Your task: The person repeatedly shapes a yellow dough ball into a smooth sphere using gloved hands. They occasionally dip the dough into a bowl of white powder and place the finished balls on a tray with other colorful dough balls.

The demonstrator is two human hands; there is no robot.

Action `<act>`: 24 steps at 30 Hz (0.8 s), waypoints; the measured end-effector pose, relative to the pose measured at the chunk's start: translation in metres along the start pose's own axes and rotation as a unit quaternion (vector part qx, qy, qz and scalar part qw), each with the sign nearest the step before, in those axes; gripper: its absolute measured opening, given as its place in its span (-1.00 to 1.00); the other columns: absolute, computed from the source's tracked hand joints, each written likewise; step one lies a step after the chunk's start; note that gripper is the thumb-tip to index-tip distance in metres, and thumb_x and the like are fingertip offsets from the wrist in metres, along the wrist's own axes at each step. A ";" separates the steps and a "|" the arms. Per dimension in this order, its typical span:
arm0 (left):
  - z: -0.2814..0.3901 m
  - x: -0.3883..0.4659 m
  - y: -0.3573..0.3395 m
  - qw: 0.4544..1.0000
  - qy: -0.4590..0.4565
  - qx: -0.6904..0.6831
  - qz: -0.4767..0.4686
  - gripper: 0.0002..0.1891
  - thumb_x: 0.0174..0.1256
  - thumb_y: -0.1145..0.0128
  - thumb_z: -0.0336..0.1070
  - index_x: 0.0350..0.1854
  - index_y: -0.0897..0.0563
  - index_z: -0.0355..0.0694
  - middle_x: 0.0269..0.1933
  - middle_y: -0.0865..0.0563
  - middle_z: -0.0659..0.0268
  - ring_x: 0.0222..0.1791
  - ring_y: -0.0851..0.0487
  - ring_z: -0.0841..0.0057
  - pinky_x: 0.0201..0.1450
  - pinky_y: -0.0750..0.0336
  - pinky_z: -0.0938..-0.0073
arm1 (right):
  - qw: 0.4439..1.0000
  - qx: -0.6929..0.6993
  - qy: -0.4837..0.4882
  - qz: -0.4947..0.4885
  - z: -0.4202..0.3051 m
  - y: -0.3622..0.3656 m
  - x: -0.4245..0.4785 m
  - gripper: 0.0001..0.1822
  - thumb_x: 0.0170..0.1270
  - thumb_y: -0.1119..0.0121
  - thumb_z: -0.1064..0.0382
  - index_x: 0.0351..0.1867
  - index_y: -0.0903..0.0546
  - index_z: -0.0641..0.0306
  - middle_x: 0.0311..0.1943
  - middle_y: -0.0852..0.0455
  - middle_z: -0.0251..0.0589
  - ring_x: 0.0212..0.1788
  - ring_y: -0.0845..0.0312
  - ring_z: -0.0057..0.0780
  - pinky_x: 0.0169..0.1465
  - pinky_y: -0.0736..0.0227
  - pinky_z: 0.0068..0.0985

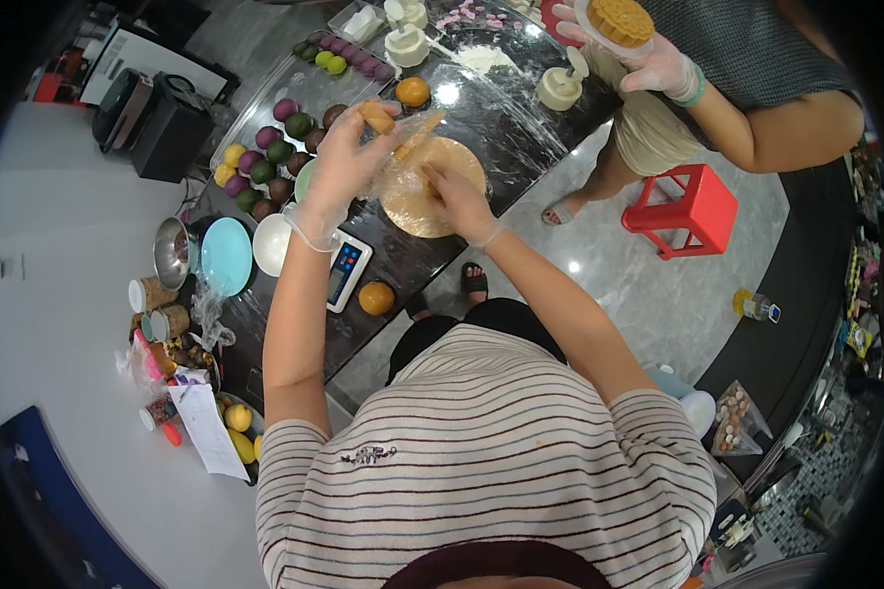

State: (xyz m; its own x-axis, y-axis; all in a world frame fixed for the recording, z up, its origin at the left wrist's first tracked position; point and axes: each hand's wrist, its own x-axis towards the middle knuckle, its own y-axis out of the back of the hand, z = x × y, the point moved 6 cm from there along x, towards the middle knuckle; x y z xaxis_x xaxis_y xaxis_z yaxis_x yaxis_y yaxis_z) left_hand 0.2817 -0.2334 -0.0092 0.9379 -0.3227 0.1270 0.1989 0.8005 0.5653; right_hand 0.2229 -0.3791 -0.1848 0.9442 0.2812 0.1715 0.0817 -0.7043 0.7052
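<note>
My left hand, in a clear plastic glove, grips a short tan piece that looks like dough. Clear film spreads between my hands, with a pointed tan strip beside it. A flat, round golden-tan sheet lies on the dark table, shiny as if covered by film. Over this sheet is my gloved right hand, fingers bent together; whether they pinch film or dough is unclear. An orange-brown ball rests just beyond the left fingertips.
Colored dough balls fill the left side. Nearby are a digital scale, white bowl, blue plate and another orange-brown ball. Mooncake presses stand farther off. Another person's gloved hand holds a molded mooncake.
</note>
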 end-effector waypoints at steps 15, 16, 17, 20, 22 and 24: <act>-0.003 -0.039 -0.109 0.945 -0.019 -0.011 -0.327 -0.74 0.15 -0.13 -0.38 -0.09 -0.66 -0.20 0.14 -0.63 0.04 0.21 -0.53 0.01 0.29 -0.41 0.20 | 0.857 0.297 -0.368 -0.205 -0.036 0.102 -0.076 -0.48 0.26 -0.24 -0.06 0.07 -0.62 0.32 -0.22 -0.76 -0.02 -0.25 -0.73 -0.27 -0.14 -0.57 -0.35; -0.012 -0.030 -0.105 0.966 -0.032 -0.009 -0.255 -0.73 0.27 -0.07 -0.32 -0.02 -0.66 -0.22 0.12 -0.63 0.00 0.18 -0.54 0.01 0.28 -0.42 0.22 | 0.895 0.196 -0.338 -0.216 -0.046 0.104 -0.070 -0.55 0.26 -0.23 0.00 0.01 -0.65 0.32 -0.28 -0.77 -0.04 -0.25 -0.75 -0.29 -0.18 -0.58 -0.37; -0.022 -0.018 -0.106 0.981 -0.058 0.039 -0.183 -0.72 0.29 -0.08 -0.31 0.00 -0.66 -0.22 0.12 -0.63 -0.01 0.19 -0.54 0.01 0.29 -0.40 0.20 | 0.922 0.092 -0.303 -0.224 -0.052 0.103 -0.064 -0.62 0.26 -0.23 0.06 -0.05 -0.67 0.32 -0.34 -0.77 -0.07 -0.25 -0.77 -0.31 -0.23 -0.60 -0.39; -0.048 0.003 -0.130 0.983 -0.115 0.138 -0.025 -0.70 0.33 -0.10 -0.27 0.05 -0.64 -0.24 0.16 -0.61 -0.02 0.22 -0.50 -0.01 0.34 -0.35 0.13 | 0.933 -0.215 -0.235 -0.168 -0.043 0.073 -0.056 -0.73 0.23 -0.17 0.21 -0.15 -0.74 0.28 -0.34 -0.80 -0.05 -0.26 -0.78 -0.17 -0.21 -0.62 -0.30; -0.056 0.007 -0.153 0.981 -0.128 0.148 0.009 -0.69 0.34 -0.13 -0.25 0.05 -0.64 -0.26 0.19 -0.59 -0.03 0.25 -0.47 -0.03 0.37 -0.30 0.07 | 0.920 -0.213 -0.270 -0.188 -0.040 0.063 -0.048 -0.77 0.20 -0.13 0.28 -0.23 -0.77 0.26 -0.31 -0.80 -0.01 -0.24 -0.78 -0.10 -0.19 -0.63 -0.25; -0.060 0.008 -0.165 0.984 -0.134 0.119 0.004 -0.69 0.34 -0.14 -0.25 0.06 -0.63 -0.26 0.23 -0.56 -0.04 0.31 -0.43 -0.05 0.41 -0.25 0.03 | 0.911 -0.213 -0.299 -0.189 -0.032 0.056 -0.044 -0.78 0.18 -0.12 0.30 -0.29 -0.78 0.26 -0.30 -0.80 0.01 -0.24 -0.77 -0.07 -0.17 -0.64 -0.22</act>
State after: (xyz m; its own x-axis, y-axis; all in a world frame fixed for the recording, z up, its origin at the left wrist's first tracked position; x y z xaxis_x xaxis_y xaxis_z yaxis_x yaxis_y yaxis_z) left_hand 0.2738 -0.3377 -0.1503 0.8243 -0.4640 0.3245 0.0894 0.6726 0.7346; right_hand 0.1754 -0.4104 -0.1307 0.8895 -0.0436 -0.4548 0.4265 -0.2780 0.8607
